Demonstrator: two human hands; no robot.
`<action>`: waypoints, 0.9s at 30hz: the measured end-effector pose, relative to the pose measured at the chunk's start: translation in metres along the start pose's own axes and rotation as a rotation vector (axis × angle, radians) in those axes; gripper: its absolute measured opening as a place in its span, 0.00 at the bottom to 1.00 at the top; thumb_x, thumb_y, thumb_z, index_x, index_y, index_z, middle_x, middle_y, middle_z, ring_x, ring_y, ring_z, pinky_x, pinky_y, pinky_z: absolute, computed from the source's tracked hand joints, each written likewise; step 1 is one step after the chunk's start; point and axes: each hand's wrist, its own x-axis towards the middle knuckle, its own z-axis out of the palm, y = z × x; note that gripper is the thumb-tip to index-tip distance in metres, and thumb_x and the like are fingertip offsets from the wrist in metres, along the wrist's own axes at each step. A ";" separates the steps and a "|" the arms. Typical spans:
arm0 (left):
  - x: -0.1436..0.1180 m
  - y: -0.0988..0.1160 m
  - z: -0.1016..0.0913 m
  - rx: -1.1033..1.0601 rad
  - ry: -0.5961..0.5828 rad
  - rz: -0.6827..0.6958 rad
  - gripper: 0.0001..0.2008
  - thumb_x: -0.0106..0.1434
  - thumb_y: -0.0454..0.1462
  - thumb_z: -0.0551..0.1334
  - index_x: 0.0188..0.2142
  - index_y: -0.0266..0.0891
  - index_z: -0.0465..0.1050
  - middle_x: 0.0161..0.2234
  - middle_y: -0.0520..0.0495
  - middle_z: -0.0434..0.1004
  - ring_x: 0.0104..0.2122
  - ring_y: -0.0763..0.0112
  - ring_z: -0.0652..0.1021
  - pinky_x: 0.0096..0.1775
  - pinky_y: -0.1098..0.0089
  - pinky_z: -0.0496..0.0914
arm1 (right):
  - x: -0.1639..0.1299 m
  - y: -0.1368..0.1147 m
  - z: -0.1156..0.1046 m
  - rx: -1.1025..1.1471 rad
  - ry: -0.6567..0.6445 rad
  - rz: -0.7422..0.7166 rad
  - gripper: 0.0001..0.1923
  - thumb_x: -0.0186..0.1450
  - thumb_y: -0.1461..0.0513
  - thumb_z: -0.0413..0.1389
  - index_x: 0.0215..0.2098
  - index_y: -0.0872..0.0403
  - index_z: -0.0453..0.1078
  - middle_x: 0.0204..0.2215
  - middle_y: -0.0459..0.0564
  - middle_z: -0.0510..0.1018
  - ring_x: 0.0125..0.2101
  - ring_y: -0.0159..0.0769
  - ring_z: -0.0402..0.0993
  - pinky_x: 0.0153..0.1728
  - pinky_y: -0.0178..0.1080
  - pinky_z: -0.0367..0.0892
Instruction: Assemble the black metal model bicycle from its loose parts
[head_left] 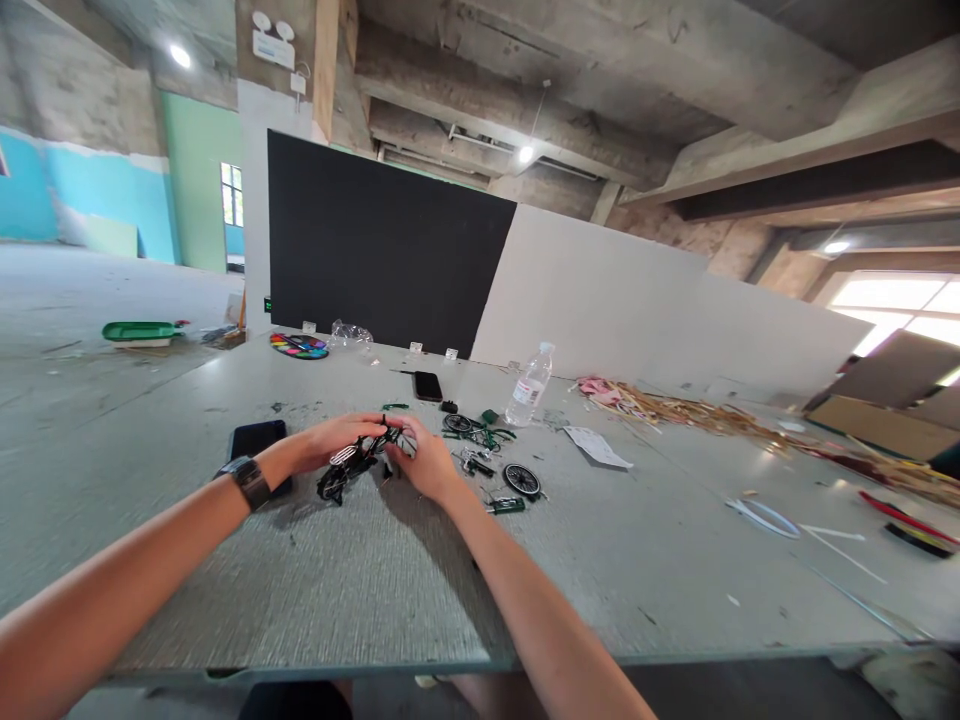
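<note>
Both my hands are on a small black model bicycle (351,466) above the near part of the table. My left hand (341,438) reaches over its top, fingers bent around the frame. My right hand (426,462) grips the far end, thumb and fingers pressed together. My fingers hide part of the bicycle there. To the right lie loose model parts: a black spoked wheel (522,480), a green frame piece with a wheel (480,432), small black and silver parts (474,462) and a green part (507,506).
A dark phone-like slab (257,440) lies under my left wrist; another phone (427,386) is further back. A clear water bottle (529,386) stands behind the parts, beside a paper sheet (598,447). Wood strips (675,408), a paint palette (300,346) and pliers-like red handles (907,515) are further out.
</note>
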 end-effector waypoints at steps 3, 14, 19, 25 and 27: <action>-0.001 -0.002 0.002 -0.081 -0.033 -0.008 0.25 0.61 0.48 0.66 0.55 0.42 0.76 0.51 0.43 0.80 0.48 0.59 0.78 0.48 0.65 0.72 | 0.000 0.004 0.000 0.035 -0.016 0.038 0.25 0.66 0.59 0.60 0.60 0.45 0.65 0.52 0.49 0.80 0.54 0.42 0.76 0.54 0.45 0.69; -0.002 -0.003 0.010 -0.157 0.000 -0.015 0.23 0.59 0.46 0.68 0.51 0.39 0.77 0.45 0.43 0.81 0.39 0.63 0.79 0.40 0.67 0.71 | 0.003 0.005 -0.007 0.042 -0.006 0.006 0.24 0.66 0.58 0.60 0.59 0.49 0.66 0.53 0.52 0.79 0.54 0.41 0.75 0.54 0.44 0.67; 0.002 -0.009 0.003 -0.115 -0.014 0.007 0.26 0.60 0.48 0.67 0.55 0.40 0.75 0.41 0.46 0.78 0.33 0.69 0.76 0.37 0.69 0.70 | 0.006 0.016 -0.045 -0.216 0.148 0.084 0.16 0.69 0.57 0.55 0.53 0.54 0.71 0.45 0.54 0.81 0.46 0.41 0.77 0.50 0.42 0.68; 0.010 -0.018 0.000 -0.005 0.009 0.109 0.24 0.62 0.51 0.65 0.52 0.39 0.75 0.39 0.47 0.76 0.35 0.68 0.75 0.38 0.69 0.68 | 0.000 0.038 -0.078 -0.360 0.154 0.202 0.09 0.70 0.60 0.54 0.45 0.52 0.75 0.39 0.51 0.82 0.38 0.37 0.78 0.41 0.36 0.67; 0.009 -0.015 0.002 0.053 0.002 0.125 0.25 0.62 0.51 0.64 0.52 0.38 0.75 0.37 0.47 0.76 0.35 0.67 0.75 0.38 0.69 0.68 | -0.001 0.038 -0.080 -0.365 0.150 0.201 0.09 0.69 0.61 0.55 0.44 0.52 0.75 0.38 0.50 0.82 0.38 0.37 0.78 0.40 0.36 0.67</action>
